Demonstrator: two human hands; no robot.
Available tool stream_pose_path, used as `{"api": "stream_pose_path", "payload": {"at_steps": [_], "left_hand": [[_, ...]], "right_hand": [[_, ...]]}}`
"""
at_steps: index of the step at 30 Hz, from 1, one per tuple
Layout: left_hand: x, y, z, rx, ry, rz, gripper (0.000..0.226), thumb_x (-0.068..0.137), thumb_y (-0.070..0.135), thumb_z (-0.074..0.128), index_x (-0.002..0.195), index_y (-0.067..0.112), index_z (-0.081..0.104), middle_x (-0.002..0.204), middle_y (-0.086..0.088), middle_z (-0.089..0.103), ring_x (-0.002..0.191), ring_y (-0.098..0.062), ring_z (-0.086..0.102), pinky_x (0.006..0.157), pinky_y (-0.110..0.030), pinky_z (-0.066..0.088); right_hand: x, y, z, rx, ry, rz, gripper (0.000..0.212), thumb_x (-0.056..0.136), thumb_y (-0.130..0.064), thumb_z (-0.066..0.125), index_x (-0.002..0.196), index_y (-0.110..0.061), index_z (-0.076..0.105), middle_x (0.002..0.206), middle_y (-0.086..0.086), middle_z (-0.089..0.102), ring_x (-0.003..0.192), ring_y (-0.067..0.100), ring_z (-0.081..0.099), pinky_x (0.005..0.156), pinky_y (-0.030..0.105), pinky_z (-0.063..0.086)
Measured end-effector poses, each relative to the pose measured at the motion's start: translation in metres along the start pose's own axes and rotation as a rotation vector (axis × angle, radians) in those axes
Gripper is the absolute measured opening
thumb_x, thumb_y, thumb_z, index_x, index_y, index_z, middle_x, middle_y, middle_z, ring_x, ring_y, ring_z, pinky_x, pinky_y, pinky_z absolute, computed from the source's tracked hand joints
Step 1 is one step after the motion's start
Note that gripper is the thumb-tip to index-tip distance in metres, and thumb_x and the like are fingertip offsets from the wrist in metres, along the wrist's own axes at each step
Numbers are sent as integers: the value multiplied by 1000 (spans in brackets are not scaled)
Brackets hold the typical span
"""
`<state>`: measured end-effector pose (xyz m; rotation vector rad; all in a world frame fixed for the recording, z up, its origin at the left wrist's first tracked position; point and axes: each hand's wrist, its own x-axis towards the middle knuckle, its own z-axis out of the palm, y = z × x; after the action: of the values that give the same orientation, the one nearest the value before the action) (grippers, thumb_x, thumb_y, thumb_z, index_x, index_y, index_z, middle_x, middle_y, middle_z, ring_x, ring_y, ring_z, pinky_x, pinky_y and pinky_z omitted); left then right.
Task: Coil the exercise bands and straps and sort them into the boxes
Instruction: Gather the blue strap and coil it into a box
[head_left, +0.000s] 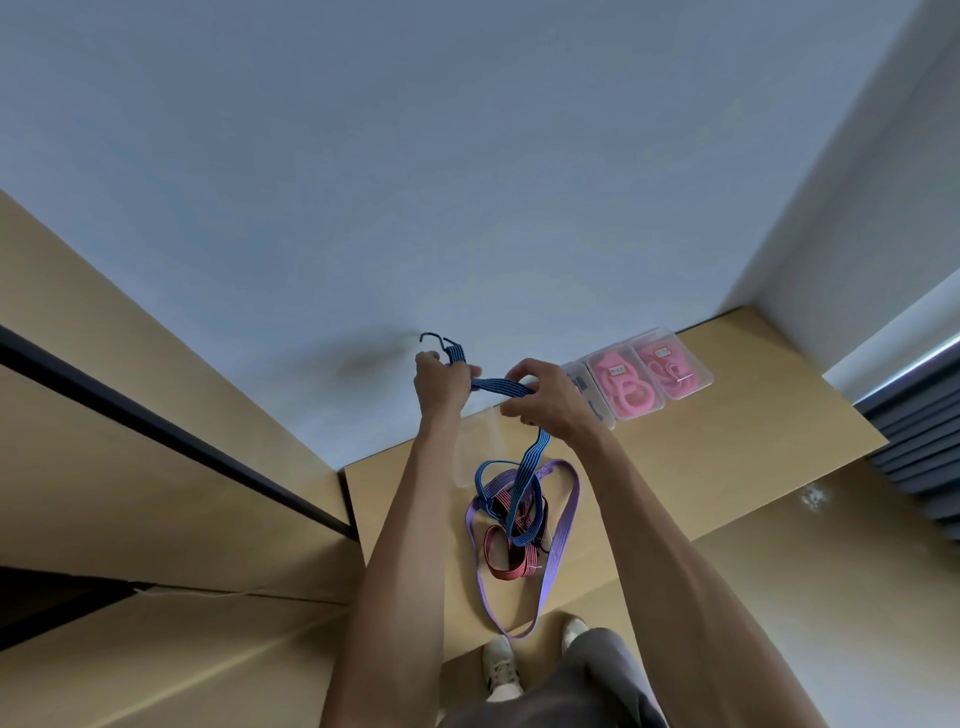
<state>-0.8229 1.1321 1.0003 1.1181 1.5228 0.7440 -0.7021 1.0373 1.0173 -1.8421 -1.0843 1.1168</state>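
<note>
Above the wooden desk (727, 467), a blue striped bungee strap (501, 387) was held stretched between the two hands. The left hand (439, 382) was curled round the strap just below its dark metal hook (434, 339), which stood up past the fingers. The right hand (545, 397) was pinched on the strap a little farther along, close beside the left. From the right hand the rest of the blue strap was hung down to the desk, where it was looped over a red striped strap (506, 556) and a long purple band (558, 540), all three tangled in one heap. Against the wall to the right, clear plastic boxes (641, 376) were set side by side, two of them filled with pink bands (631, 397).
</note>
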Motion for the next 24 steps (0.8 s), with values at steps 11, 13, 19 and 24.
{"api": "stream_pose_path", "payload": {"at_steps": [11, 13, 19, 24], "left_hand": [[-6, 8, -33, 452, -545, 382, 28, 102, 26, 47, 98, 24, 74, 72, 9, 58, 62, -4, 47, 67, -28, 36], [-12, 16, -38, 524, -635, 383, 25, 101, 27, 52, 100, 28, 77, 74, 17, 63, 67, 2, 53, 71, -26, 40], [-20, 44, -44, 663, -766, 363, 21, 98, 15, 60, 108, 20, 79, 90, 14, 74, 87, -2, 64, 78, -23, 44], [-25, 49, -47, 272, -850, 477, 20, 93, 3, 65, 96, 17, 79, 83, -7, 72, 75, -11, 58, 70, -24, 48]], "right_hand": [[1, -34, -46, -209, 157, -294, 23, 87, -1, 66, 106, -9, 77, 101, -1, 68, 87, 11, 59, 74, 15, 43], [0, -36, -48, -203, 151, -316, 22, 88, -1, 66, 107, -7, 77, 104, 2, 71, 94, 15, 61, 79, 16, 45], [3, -45, -55, -242, 105, -387, 14, 89, -4, 66, 97, -7, 77, 99, 4, 73, 94, 19, 65, 84, 27, 50], [10, -45, -64, -72, -50, -236, 15, 92, -6, 63, 102, -12, 74, 90, 7, 76, 79, 11, 67, 75, 29, 51]]}}
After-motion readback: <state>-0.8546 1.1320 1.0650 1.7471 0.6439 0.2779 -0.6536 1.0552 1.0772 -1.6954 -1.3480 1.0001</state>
